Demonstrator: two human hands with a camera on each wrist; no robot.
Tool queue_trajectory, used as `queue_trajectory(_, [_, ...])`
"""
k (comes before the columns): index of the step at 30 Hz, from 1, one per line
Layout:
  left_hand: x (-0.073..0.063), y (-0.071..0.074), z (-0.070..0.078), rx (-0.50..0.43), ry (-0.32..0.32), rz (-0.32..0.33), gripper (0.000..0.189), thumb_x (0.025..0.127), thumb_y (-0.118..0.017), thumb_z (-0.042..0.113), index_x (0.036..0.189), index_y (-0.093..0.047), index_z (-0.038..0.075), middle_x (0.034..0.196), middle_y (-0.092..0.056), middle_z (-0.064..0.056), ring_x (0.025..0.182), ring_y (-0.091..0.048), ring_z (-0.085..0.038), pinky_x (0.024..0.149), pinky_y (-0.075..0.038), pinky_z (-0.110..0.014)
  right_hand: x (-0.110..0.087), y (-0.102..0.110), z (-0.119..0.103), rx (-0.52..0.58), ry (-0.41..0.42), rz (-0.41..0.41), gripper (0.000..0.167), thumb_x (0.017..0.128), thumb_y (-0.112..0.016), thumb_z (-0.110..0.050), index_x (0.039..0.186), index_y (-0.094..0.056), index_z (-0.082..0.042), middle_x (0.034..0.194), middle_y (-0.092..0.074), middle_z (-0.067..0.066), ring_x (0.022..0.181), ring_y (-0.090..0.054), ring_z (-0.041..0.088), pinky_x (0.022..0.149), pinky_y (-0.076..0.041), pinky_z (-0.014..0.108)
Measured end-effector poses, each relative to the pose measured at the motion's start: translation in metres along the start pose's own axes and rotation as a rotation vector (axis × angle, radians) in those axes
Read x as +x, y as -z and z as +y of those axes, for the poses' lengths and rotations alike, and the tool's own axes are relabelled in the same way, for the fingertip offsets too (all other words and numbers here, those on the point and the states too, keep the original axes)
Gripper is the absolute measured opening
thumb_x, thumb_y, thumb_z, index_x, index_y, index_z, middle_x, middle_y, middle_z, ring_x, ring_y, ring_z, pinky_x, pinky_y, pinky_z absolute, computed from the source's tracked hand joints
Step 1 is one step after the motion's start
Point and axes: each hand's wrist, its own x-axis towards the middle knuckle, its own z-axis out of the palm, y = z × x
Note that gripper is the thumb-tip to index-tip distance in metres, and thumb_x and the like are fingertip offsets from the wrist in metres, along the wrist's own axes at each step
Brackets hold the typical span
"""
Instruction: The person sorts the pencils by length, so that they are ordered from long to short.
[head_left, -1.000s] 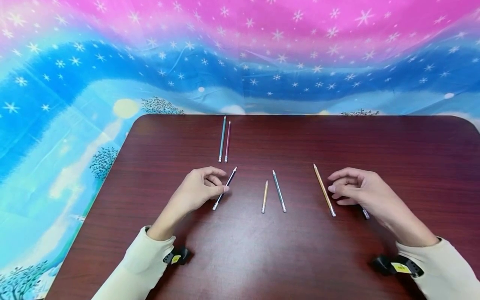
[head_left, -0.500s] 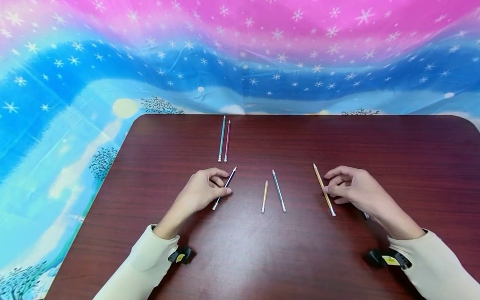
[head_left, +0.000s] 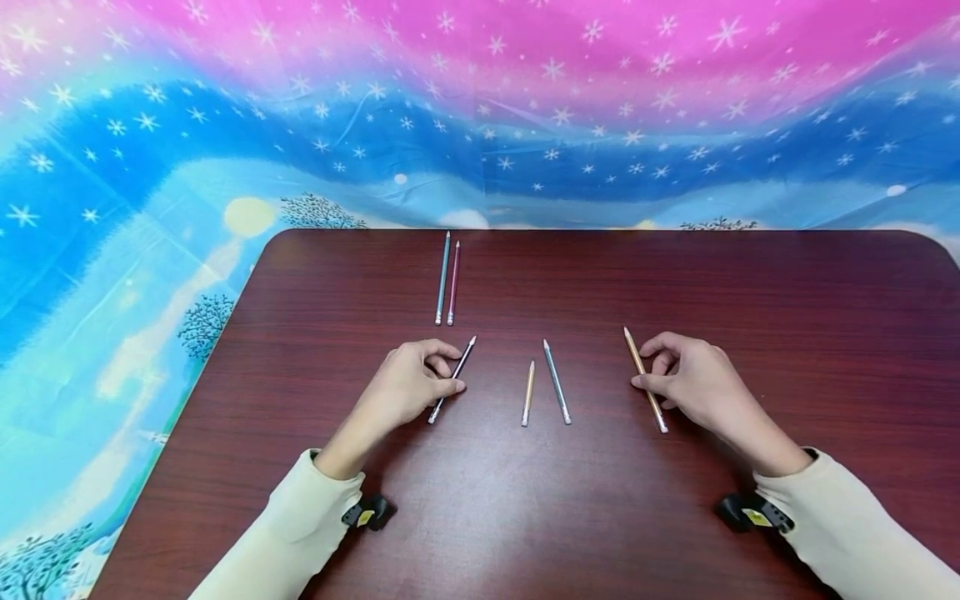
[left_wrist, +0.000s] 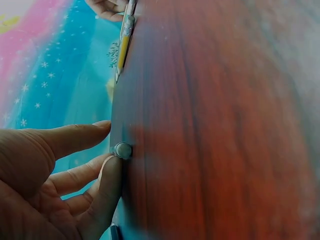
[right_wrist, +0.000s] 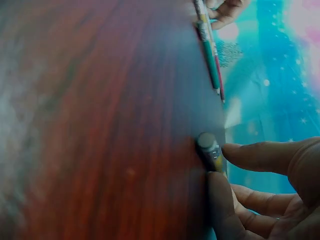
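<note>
Table [head_left: 495,525] across lower frame; cloth backdrop [head_left: 480,100] behind, filling upper frame. Upper left of centre, by table's far edge: outer far pencil [head_left: 443,279], inner far pencil [head_left: 453,285] just right of it. Nearer, left of centre: left hand [head_left: 408,379], left-hand pencil [head_left: 465,358] between thumb and fingers. Mid-frame, between hands: left middle pencil [head_left: 528,393], right middle pencil [head_left: 557,382] beside it, apart. Right of centre: right-hand pencil [head_left: 634,353] between thumb and fingers of right hand [head_left: 693,375].
</note>
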Motion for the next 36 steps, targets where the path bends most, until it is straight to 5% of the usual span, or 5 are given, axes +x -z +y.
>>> queue_trajectory(6, [0.0008,-0.0002,0.0028,0.087,0.015,0.04,0.031,0.085,-0.088,0.02,0.112,-0.075,0.017,0.084,-0.069,0.005,0.073,-0.06,-0.011,0.074,-0.046,-0.028,0.0017,-0.0029,-0.0046,-0.089,0.028,0.026,0.033,0.091,-0.08,-0.015,0.115,-0.064,0.0,0.073,-0.063,0.001,0.056,-0.062,0.013,0.055,-0.047,0.027])
queue_trajectory(16, [0.0027,-0.0013,0.0068,0.201,0.003,0.053,0.029,0.083,-0.089,0.02,0.106,-0.072,0.018,0.078,-0.069,0.009,0.07,-0.059,-0.01,0.076,-0.047,-0.031,0.0033,-0.0054,-0.008,-0.109,0.048,0.04,0.028,0.092,-0.077,-0.008,0.114,-0.064,0.001,0.074,-0.061,0.003,0.055,-0.061,0.014,0.052,-0.051,0.027])
queue_trajectory(36, [0.0015,-0.0018,0.0092,0.183,-0.051,0.036,0.024,0.083,-0.077,0.007,0.105,-0.075,0.016,0.074,-0.07,0.008,0.065,-0.06,-0.008,0.068,-0.046,-0.027,0.0081,-0.0025,-0.0098,-0.182,0.047,0.033,0.028,0.087,-0.077,-0.009,0.112,-0.068,-0.001,0.079,-0.065,0.005,0.065,-0.054,0.016,0.059,-0.043,0.03])
